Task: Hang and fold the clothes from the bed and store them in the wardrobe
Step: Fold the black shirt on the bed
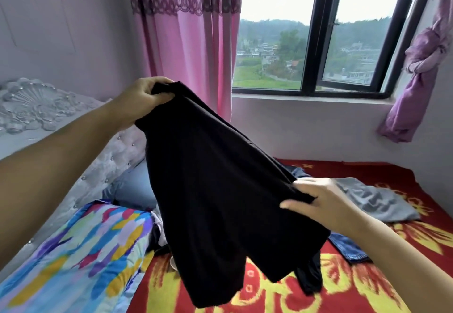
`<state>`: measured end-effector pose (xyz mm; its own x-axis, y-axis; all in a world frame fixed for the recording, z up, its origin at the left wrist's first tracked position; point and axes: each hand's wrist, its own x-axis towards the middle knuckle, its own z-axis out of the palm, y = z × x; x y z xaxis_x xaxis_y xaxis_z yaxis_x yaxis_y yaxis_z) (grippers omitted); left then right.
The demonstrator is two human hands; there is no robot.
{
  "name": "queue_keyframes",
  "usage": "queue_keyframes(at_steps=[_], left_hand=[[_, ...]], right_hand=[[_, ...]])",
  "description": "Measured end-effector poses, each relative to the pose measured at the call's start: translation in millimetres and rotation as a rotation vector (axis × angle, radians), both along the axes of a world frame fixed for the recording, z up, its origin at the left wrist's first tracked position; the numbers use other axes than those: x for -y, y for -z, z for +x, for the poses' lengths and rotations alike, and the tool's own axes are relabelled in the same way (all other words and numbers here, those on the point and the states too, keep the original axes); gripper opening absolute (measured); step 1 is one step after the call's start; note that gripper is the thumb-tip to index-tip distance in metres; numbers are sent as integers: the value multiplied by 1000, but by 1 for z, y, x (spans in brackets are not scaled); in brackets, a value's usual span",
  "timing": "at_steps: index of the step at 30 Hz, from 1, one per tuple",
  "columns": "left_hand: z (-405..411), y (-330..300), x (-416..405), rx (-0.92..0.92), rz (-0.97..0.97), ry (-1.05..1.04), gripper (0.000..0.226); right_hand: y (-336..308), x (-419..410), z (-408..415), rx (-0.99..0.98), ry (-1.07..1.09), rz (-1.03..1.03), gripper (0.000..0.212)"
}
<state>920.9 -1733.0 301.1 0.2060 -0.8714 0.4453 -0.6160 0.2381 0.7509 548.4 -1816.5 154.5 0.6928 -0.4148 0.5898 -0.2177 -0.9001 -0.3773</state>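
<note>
A black garment (215, 185), shaped like shorts with two legs hanging down, is held up above the bed (402, 285). My left hand (144, 99) grips its upper corner, raised high at the left. My right hand (316, 202) pinches the other corner lower at the right, thumb on top of the cloth. On the red and yellow blanket behind lie a grey garment (375, 200), a blue denim piece (348, 249) and another dark garment (308, 276), partly hidden by the black one.
A folded multicoloured quilt (73, 251) and a blue pillow (132, 187) lie at the left by the silver padded headboard (39, 106). Pink curtains (191, 43) and a window (316, 35) stand behind the bed. A purple knotted curtain (416, 72) hangs at the right.
</note>
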Motion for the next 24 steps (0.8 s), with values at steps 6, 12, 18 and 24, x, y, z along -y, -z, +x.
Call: queue_keyframes(at_steps=[6,12,18,24], left_hand=[[-3,7,22,10,17,-33,22],[5,21,39,13,70,13,19],[31,48,98,86,175,-105,22],[26,26,166,-60,-36,-348,18]], right_hand=[[23,15,-9,-361,41,491,9],[39,69,-22,-59,344,559,29],[33,137,0,-223,594,371,26],[-9,178,28,-143,888,246,20]])
